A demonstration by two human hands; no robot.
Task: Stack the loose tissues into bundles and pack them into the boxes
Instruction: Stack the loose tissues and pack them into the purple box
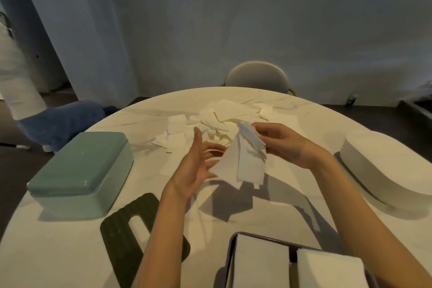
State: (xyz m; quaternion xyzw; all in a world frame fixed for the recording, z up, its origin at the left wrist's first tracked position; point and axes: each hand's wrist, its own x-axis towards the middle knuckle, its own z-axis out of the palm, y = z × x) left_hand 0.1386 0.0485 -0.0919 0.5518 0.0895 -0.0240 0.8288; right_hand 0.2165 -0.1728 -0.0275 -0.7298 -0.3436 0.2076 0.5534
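Observation:
A heap of loose white tissues [224, 117] lies at the table's far middle. My right hand [284, 145] pinches the top of a small bundle of tissues [245, 159] that hangs above the table. My left hand [196, 166] is held beside the bundle's left edge, fingers straight, touching or nearly touching it. A mint-green box [81, 170] with its lid on stands at the left. A white oval box [383, 166] sits at the right. A dark-framed holder [233, 248] at the near edge carries two stacks of tissues [259, 262].
A dark ribbed lid with a slot [131, 236] lies flat by my left forearm. The round white table [58, 252] has a chair [257, 77] behind it. A person's leg and a blue object on the floor are at the far left.

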